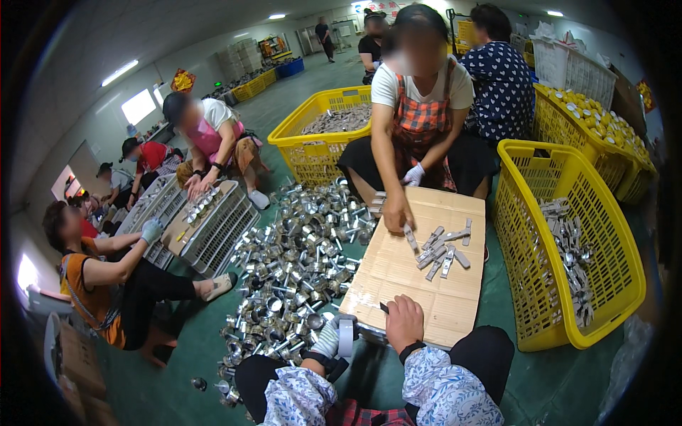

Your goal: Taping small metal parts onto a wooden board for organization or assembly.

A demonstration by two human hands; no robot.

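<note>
My left hand, in a pale glove, is closed round a grey, round-ended piece beside the near left corner of a cardboard sheet. My right hand is bare and rests at the cardboard's near edge with its fingers curled. A small dark flat piece sticks out from its fingers; its kind is hard to make out. Several grey metal clips lie in a loose group farther up the cardboard. Across from me, a co-worker's hand holds another clip above the sheet.
A heap of shiny metal cups with bolts covers the floor at my left. At right stands a yellow crate with metal clips inside. Another yellow crate is behind the heap. Co-workers sit at grey crates on the left.
</note>
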